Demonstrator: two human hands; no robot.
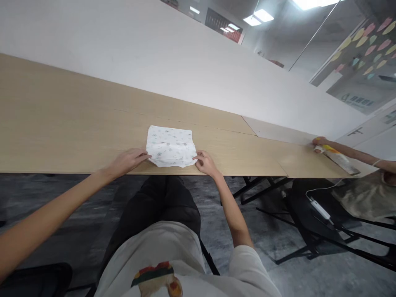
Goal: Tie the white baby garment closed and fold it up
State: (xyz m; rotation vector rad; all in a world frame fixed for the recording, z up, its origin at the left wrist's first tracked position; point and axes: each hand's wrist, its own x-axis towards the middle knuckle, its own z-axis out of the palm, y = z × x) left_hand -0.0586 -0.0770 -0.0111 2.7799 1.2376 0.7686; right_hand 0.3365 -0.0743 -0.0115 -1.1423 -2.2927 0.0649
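Observation:
A white cloth [169,144] with a small scattered print lies on the wooden table, close to its front edge. Its outline is roughly rectangular, and a crease runs across it. At the cloth's near left corner, my left hand [130,159] pinches the edge between thumb and fingers. My right hand [205,162] grips the near right corner in the same way, its fingers curled. The cloth stays on the tabletop between both hands.
The long table [77,123] runs along a white wall [130,53]. At the far right another person's hand [319,141] is over the table, beside a white and yellow item [338,159]. Black folding chairs [315,231] stand there, one bearing a white power strip [321,209].

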